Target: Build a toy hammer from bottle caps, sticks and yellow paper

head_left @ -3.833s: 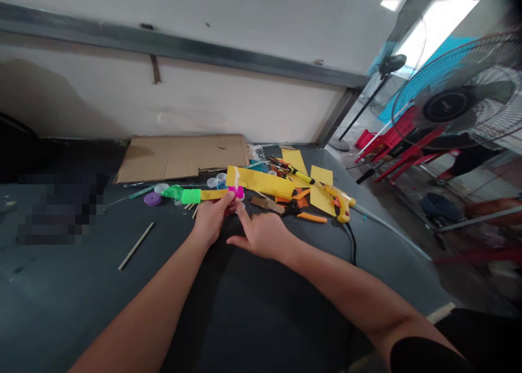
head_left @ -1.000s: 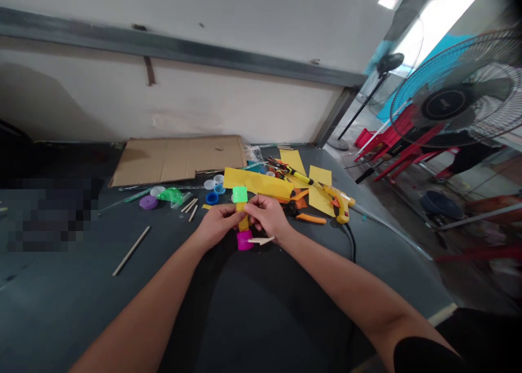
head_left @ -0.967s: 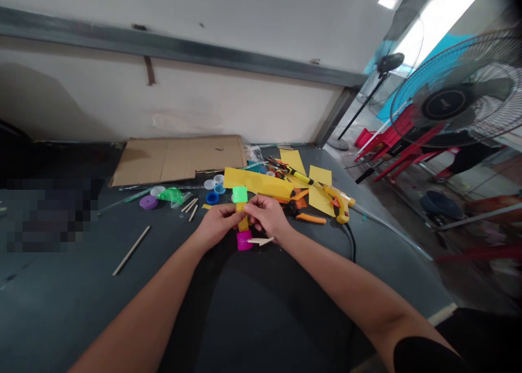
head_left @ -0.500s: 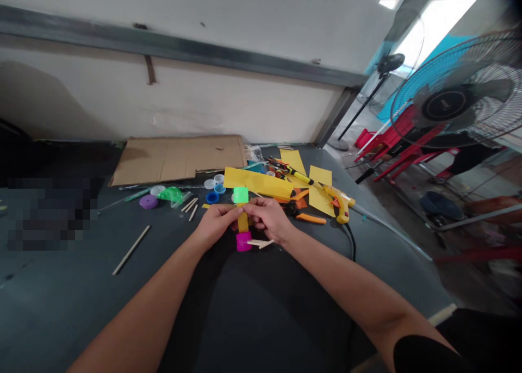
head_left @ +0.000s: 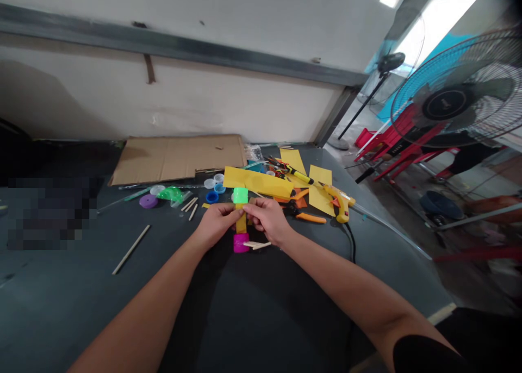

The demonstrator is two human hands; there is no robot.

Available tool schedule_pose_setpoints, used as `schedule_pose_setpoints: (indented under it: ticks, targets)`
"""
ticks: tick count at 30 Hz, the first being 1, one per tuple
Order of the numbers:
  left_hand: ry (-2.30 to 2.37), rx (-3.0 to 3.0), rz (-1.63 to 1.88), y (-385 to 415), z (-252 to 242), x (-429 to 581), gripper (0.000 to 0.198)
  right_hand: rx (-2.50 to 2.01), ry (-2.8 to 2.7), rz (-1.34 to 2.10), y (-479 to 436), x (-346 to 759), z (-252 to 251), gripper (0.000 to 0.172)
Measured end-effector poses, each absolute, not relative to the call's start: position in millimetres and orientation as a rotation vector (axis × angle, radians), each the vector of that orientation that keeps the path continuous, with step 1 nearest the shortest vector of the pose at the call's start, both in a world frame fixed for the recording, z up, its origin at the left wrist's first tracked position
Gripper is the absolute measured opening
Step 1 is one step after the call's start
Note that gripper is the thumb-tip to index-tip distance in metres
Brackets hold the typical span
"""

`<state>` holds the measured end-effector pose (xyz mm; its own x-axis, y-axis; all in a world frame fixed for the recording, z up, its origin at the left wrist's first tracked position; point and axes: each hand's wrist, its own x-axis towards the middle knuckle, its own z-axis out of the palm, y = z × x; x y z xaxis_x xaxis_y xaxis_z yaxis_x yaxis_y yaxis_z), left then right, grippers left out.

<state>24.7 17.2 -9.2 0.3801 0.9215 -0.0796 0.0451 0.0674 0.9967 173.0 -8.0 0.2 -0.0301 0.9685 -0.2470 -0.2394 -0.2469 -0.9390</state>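
Note:
Both hands meet above the dark table around a small handmade piece. Its middle is a yellow strip [head_left: 241, 224], with a bright green bottle cap [head_left: 240, 195] at the far end and a magenta bottle cap [head_left: 241, 243] at the near end. My left hand [head_left: 220, 221] pinches the strip from the left, its thumb on top. From the other side, my right hand [head_left: 267, 216] closes on it too, the fingertips partly hidden. Pale wooden sticks [head_left: 258, 246] jut out rightward by the magenta cap.
Behind my hands lie a folded yellow sheet [head_left: 259, 184] and a flat cardboard piece [head_left: 179, 158]. A yellow glue gun [head_left: 341, 204] with a black cord and orange-handled pliers [head_left: 310, 218] lie right. Left are a purple cap [head_left: 149, 200] and a lone stick [head_left: 131, 250].
The magenta end of the piece has shifted slightly left, with the sticks beside it turning a little. Both hands keep their hold in nearly the same place.

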Motion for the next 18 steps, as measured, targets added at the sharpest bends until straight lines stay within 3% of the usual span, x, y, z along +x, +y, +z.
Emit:
schedule_pose_setpoints:
  ticks: [18]
  targets:
    - [0.941,1.228,0.845,18.6,-13.5,20.4,0.028,-1.313,-1.015,1.384,-6.9,177.2,-0.1,0.029]
